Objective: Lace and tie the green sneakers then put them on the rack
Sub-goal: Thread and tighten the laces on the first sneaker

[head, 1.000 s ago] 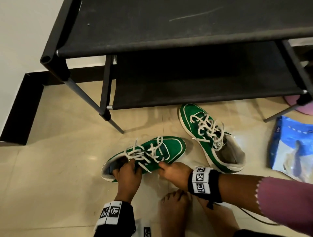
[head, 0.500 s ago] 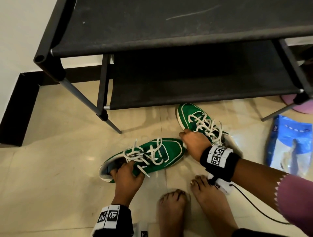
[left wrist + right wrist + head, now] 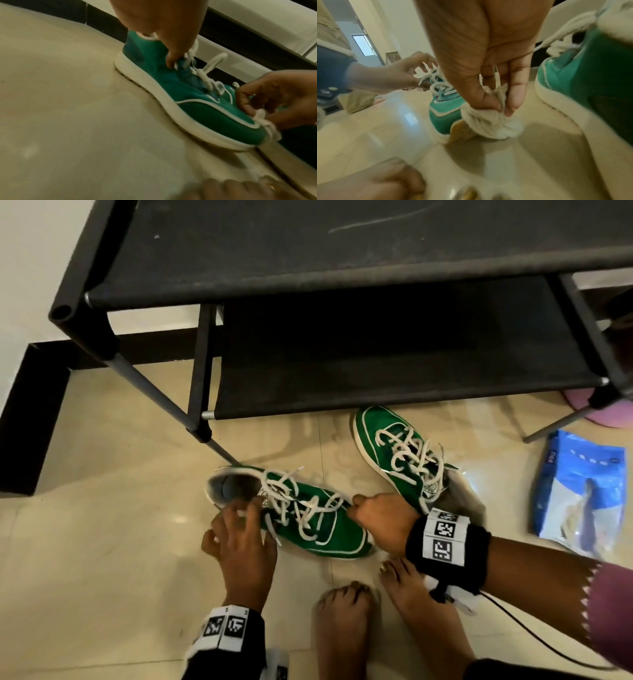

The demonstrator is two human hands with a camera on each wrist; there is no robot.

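Two green sneakers on the floor, both laced in white. Near sneaker (image 3: 318,525) mid-frame, tipped on its side, toe toward lower right; second sneaker (image 3: 400,460) right of centre, toe at the rack (image 3: 308,261), which fills the top of frame. My left hand (image 3: 239,539), fingers curled, grips the near sneaker's collar. My right hand (image 3: 383,518), knuckles up, pinches a bunched white lace (image 3: 489,121) at that sneaker's toe.

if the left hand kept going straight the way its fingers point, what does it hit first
Most likely the heel opening of the near green sneaker: the left hand points at it, fingertips already there. Beyond it stands the rack leg.
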